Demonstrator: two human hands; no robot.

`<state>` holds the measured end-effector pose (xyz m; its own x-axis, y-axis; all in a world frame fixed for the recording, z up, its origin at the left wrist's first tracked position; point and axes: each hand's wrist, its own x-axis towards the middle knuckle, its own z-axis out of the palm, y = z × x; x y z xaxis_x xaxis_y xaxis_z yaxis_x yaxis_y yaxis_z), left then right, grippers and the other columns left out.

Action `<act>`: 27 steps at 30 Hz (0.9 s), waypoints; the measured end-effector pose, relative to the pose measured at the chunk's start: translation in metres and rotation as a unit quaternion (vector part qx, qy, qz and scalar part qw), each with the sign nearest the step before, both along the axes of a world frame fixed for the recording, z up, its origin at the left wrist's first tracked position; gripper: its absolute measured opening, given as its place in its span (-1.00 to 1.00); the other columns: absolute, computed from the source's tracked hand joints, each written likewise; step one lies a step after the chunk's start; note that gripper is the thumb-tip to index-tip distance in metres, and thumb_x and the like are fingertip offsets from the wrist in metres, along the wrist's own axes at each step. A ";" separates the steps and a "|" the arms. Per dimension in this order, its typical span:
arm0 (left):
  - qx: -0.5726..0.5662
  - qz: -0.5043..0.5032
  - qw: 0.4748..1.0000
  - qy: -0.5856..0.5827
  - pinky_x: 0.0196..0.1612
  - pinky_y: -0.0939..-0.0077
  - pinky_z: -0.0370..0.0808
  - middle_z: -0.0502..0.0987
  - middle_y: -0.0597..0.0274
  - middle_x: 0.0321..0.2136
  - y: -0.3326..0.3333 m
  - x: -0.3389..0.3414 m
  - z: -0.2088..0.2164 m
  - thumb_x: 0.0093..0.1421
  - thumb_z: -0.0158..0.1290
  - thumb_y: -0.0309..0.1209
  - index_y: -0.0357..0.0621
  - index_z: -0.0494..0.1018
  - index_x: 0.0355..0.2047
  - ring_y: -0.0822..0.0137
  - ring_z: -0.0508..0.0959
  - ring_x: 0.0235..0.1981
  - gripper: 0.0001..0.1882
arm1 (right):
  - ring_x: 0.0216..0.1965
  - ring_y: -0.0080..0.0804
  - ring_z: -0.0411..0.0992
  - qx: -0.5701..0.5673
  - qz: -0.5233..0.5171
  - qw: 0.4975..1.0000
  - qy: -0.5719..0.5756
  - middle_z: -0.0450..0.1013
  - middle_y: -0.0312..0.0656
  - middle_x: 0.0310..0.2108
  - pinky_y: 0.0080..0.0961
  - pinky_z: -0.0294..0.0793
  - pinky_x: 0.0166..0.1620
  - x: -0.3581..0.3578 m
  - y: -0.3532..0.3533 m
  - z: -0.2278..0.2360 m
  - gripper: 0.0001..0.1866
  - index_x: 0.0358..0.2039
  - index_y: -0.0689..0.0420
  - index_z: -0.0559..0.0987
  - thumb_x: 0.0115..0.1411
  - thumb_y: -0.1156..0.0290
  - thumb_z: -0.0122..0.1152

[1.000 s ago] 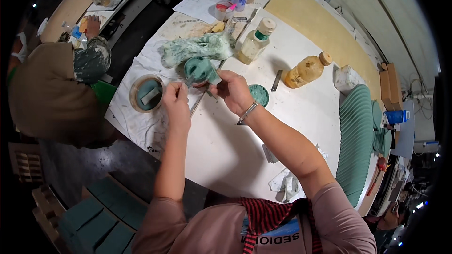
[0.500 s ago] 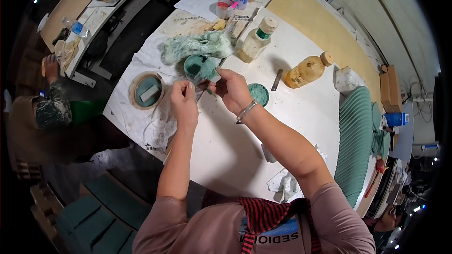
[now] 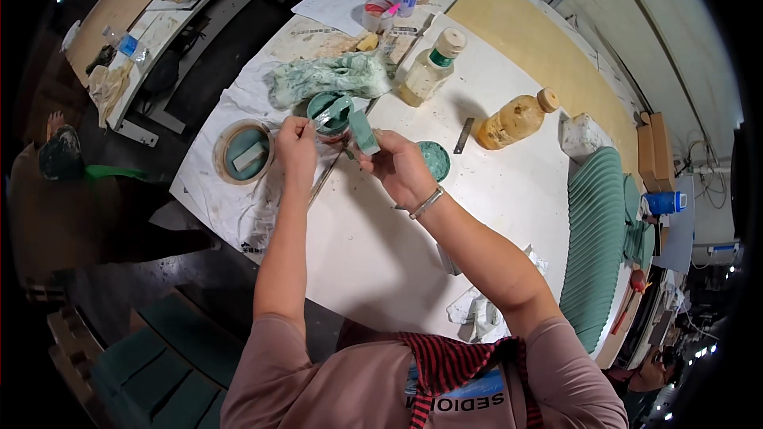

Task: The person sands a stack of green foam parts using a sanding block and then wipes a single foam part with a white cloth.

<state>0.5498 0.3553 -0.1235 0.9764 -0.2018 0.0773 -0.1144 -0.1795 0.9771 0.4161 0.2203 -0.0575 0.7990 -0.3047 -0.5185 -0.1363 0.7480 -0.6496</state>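
My left hand (image 3: 297,143) is closed in a pinch on a narrow spatula (image 3: 332,113), its blade smeared with green paste and lying over the mouth of a tin (image 3: 322,101) of green paste. My right hand (image 3: 400,165) holds a flat, rectangular green block (image 3: 364,133) by its lower end, upright just right of the tin. Behind the tin lies a crumpled, green-stained rag (image 3: 330,79). A round lid (image 3: 434,161) coated with green paste sits beside my right hand. To the left, a round bowl (image 3: 225,173) with blue-green liquid contains a pale block (image 3: 251,157).
Two capped bottles, one pale (image 3: 426,75) and one amber (image 3: 509,129), stand on the white board near a small dark metal strip (image 3: 464,136). Stacked green ribbed pieces (image 3: 594,246) line the right edge. Another person (image 3: 71,191) is at the left.
My left hand has drawn slightly left, and the spatula blade now shows over the tin. The green block in my right hand has turned upright, showing its broad face. The other person's arm has shifted left.
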 end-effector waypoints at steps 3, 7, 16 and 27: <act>0.040 -0.005 0.999 -0.017 -0.32 0.54 0.44 0.57 0.20 -0.51 0.006 0.006 0.003 0.20 0.18 -0.50 -0.29 0.50 -0.29 0.45 0.52 -0.44 -0.88 | -0.33 -0.50 0.41 0.010 0.028 0.999 -0.034 0.53 -0.15 -0.23 -0.56 0.46 -0.24 -0.009 -0.002 -0.003 -0.71 -0.07 0.29 0.55 0.38 0.41 -0.09; 0.173 0.020 0.985 -0.008 -0.28 0.54 0.46 0.61 0.18 -0.43 0.012 -0.010 0.030 0.19 0.19 -0.48 -0.27 0.50 -0.23 0.42 0.56 -0.38 -0.83 | -0.28 -0.49 0.45 0.002 0.006 1.000 -0.022 0.53 -0.12 -0.16 -0.56 0.52 -0.16 -0.024 -0.004 0.016 -0.71 -0.01 0.29 0.52 0.39 0.45 -0.10; -0.195 -0.233 0.931 0.201 0.00 0.53 0.40 0.56 0.32 -0.17 0.006 -0.105 0.056 0.33 0.06 -0.42 -0.27 0.51 0.02 0.48 0.49 -0.12 -0.71 | -0.29 -0.48 0.51 0.026 0.002 0.998 -0.055 0.53 -0.12 -0.21 -0.59 0.61 -0.22 -0.066 0.000 0.022 -0.75 -0.07 0.32 0.54 0.37 0.48 -0.05; -0.311 -0.337 0.817 0.351 0.18 0.36 0.34 0.49 0.20 0.02 0.001 -0.162 0.059 0.31 0.02 -0.48 -0.22 0.37 0.13 0.33 0.46 0.05 -0.62 | -0.35 -0.48 0.50 0.068 -0.105 0.991 -0.057 0.52 -0.16 -0.29 -0.53 0.62 -0.22 -0.131 0.021 0.031 -0.78 -0.17 0.30 0.55 0.36 0.40 0.05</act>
<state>0.3877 0.3564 -0.0647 0.5077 -0.8461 -0.1626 0.6451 0.2481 0.7227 0.2849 0.2409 -0.0268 0.7813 -0.4036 -0.4760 0.0994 0.8335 -0.5435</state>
